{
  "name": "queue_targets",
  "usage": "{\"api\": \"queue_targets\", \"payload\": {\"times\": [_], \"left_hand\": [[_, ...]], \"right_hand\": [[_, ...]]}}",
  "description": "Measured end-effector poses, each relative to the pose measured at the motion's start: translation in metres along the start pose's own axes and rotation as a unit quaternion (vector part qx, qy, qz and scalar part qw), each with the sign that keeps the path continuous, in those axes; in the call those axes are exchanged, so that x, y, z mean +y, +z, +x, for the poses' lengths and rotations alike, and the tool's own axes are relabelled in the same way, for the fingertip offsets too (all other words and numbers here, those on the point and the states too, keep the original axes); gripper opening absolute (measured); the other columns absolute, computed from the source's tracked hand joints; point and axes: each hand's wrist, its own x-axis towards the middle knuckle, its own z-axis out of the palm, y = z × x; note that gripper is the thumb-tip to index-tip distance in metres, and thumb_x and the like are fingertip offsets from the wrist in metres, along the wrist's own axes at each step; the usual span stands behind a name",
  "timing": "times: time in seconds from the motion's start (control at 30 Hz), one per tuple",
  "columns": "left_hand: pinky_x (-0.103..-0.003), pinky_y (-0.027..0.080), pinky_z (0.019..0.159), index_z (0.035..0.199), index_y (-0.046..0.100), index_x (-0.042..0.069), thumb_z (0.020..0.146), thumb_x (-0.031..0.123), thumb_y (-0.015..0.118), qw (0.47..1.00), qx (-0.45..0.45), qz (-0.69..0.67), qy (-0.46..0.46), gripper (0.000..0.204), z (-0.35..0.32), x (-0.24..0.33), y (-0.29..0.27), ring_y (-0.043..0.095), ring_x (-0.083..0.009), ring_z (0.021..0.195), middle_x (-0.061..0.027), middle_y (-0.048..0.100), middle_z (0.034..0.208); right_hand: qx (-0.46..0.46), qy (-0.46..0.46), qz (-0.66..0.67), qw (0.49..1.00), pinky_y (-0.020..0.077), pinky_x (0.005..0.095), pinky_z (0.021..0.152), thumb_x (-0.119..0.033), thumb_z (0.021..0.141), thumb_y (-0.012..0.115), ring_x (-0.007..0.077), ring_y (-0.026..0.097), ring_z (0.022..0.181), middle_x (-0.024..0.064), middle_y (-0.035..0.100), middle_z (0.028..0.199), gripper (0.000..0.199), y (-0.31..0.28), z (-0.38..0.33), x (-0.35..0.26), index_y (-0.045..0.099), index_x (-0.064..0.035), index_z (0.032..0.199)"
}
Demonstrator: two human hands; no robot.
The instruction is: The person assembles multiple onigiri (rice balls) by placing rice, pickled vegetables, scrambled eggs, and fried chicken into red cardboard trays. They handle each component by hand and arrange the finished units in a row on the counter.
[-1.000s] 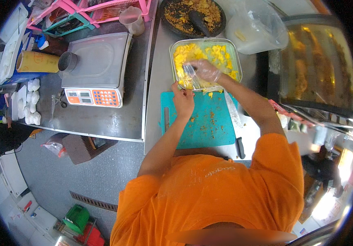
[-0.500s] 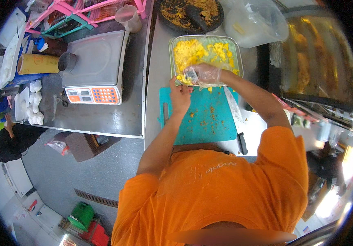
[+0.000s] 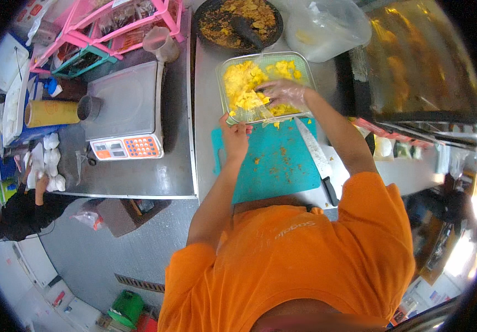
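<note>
A rectangular wire-mesh tray (image 3: 309, 83) holds chopped yellow food pieces (image 3: 245, 78), heaped toward its left side. My left hand (image 3: 235, 137) grips the tray's near left corner, fingers closed on the rim. Over the tray is my right hand (image 3: 284, 94), in a clear plastic glove, its fingers stretched out and apart above the yellow pieces. Just in front lies a teal cutting board (image 3: 274, 160) scattered with brown and yellow crumbs. A large knife (image 3: 315, 152) with a black handle rests along the board's right side, blade pointing at the tray.
Behind the tray stand a black pan (image 3: 211, 25) of brown crumbly food and a clear plastic bag (image 3: 327, 33). A weighing scale (image 3: 122, 99), a plastic jug (image 3: 161, 44) and pink baskets (image 3: 122, 27) occupy the left counter. Another person (image 3: 25, 207) works at far left; a glass-fronted case (image 3: 415, 61) stands right.
My right hand has lifted from the tray's near edge and its fingers have spread. Yellow pieces are heaped more to the left. My left hand still grips the rim; the whole view has shifted slightly.
</note>
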Motion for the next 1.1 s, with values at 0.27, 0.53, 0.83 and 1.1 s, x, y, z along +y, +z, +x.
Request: {"api": "queue_targets", "payload": {"times": [0.27, 0.53, 0.83, 1.1], "left_hand": [[-0.026, 0.048, 0.061, 0.138, 0.023, 0.005, 0.099, 0.007, 0.051, 1.000, -0.015, 0.008, -0.002, 0.048, 0.002, 0.001, -0.002, 0.063, -0.0133, 0.070, -0.0121, 0.069, 0.085], [-0.026, 0.047, 0.060, 0.140, 0.021, 0.008, 0.099, 0.007, 0.051, 1.000, -0.010, 0.024, -0.014, 0.051, -0.001, 0.010, -0.002, 0.063, -0.0140, 0.066, -0.0105, 0.070, 0.082], [-0.027, 0.051, 0.065, 0.134, 0.030, 0.013, 0.096, 0.006, 0.057, 0.996, 0.013, -0.022, 0.086, 0.047, -0.025, 0.011, -0.013, 0.059, -0.0146, 0.073, -0.0087, 0.061, 0.090], [-0.029, 0.048, 0.064, 0.110, 0.059, 0.004, 0.091, 0.012, 0.065, 0.906, -0.268, 0.209, 0.253, 0.022, -0.104, 0.010, 0.126, 0.057, -0.0144, 0.068, -0.0054, 0.059, 0.079]], "right_hand": [[0.117, 0.102, 0.256, 0.954, 0.0537, 0.0390, 0.098, -0.015, 0.094, 0.064, 0.0260, 0.057, 0.117, 0.0129, 0.047, 0.140, 0.052, -0.001, -0.023, -0.011, 0.045, -0.0090, 0.142], [0.121, 0.007, 0.400, 0.908, 0.0480, 0.0412, 0.107, -0.018, 0.093, 0.067, 0.0383, 0.055, 0.122, 0.0172, 0.045, 0.141, 0.061, -0.008, -0.035, 0.004, 0.039, -0.0077, 0.146], [0.130, -0.154, 0.608, 0.768, 0.0452, 0.0493, 0.108, -0.017, 0.096, 0.060, 0.0450, 0.053, 0.123, 0.0281, 0.048, 0.138, 0.053, -0.003, -0.088, 0.000, 0.040, -0.0007, 0.142], [0.244, -0.298, 0.535, 0.752, 0.0477, 0.0492, 0.104, -0.019, 0.093, 0.064, 0.0423, 0.057, 0.119, 0.0225, 0.053, 0.136, 0.057, 0.018, -0.331, 0.007, 0.040, 0.0012, 0.142]]}}
